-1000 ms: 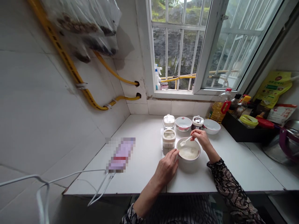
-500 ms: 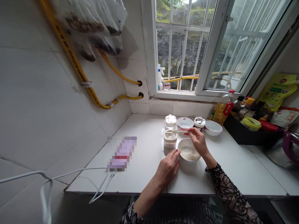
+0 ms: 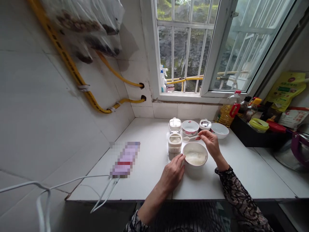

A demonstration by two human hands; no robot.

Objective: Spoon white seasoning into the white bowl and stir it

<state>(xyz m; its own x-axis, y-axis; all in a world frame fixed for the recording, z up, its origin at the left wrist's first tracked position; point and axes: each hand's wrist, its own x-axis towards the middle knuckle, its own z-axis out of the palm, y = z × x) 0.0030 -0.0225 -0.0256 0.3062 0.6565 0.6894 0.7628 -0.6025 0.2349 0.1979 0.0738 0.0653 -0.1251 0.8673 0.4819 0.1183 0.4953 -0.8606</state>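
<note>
My right hand [image 3: 209, 141] pinches the handle of a small white spoon [image 3: 190, 138], held level above the back rim of a white bowl. That bowl [image 3: 195, 154] holds a pale, whitish content. My left hand [image 3: 173, 170] rests at the bowl's left side, its fingertips touching the rim and its fingers held together. Just left of the bowl stands an open white jar [image 3: 175, 143] with pale contents. Behind it is a similar jar with a clear lid [image 3: 174, 124]. A patterned bowl [image 3: 190, 128], another lidded jar [image 3: 205, 124] and a white bowl [image 3: 220, 130] stand further back.
An oil bottle [image 3: 228, 111] and a black box [image 3: 248, 137] of condiments stand at the back right, near a glass lid [image 3: 287, 158]. A blurred purple object [image 3: 125, 159] and a white wire hanger [image 3: 103, 196] lie left. Bags [image 3: 84, 29] hang above.
My right hand has drawn the spoon from over the open jar to the right, behind the bowl's rim. My left hand stays at the bowl. The view has shifted slightly.
</note>
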